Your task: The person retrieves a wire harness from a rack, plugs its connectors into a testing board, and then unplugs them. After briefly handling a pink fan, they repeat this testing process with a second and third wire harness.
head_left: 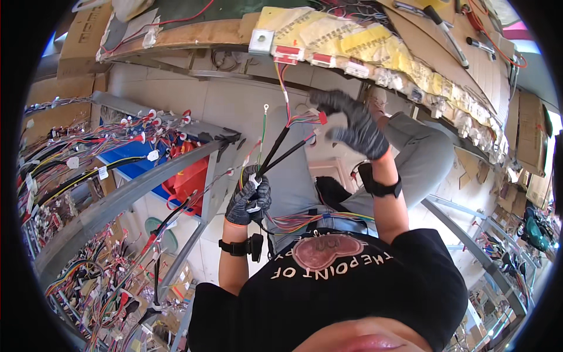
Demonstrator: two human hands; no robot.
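My left hand (249, 198), in a dark grey striped glove, is closed around a wire harness (274, 151) over my lap. Two black-sleeved branches of the harness run up and to the right from my fist, and a green wire with a ring terminal (265, 109) stands up beside them. At the end of one branch's coloured wires is a red connector (322, 118). My right hand (358, 126), gloved alike, is open just right of that connector, thumb and fingers apart. Other wires from the harness lead up to a red-and-white connector (288, 55) at the bench edge.
The bench edge (328, 41) ahead carries yellow tape and a row of connectors. Marker pens (446, 36) lie on cardboard at the right. Wire bundles hang over a metal rack (135, 196) on the left, near a red bag (186, 176). Another metal rail (469, 240) stands at right.
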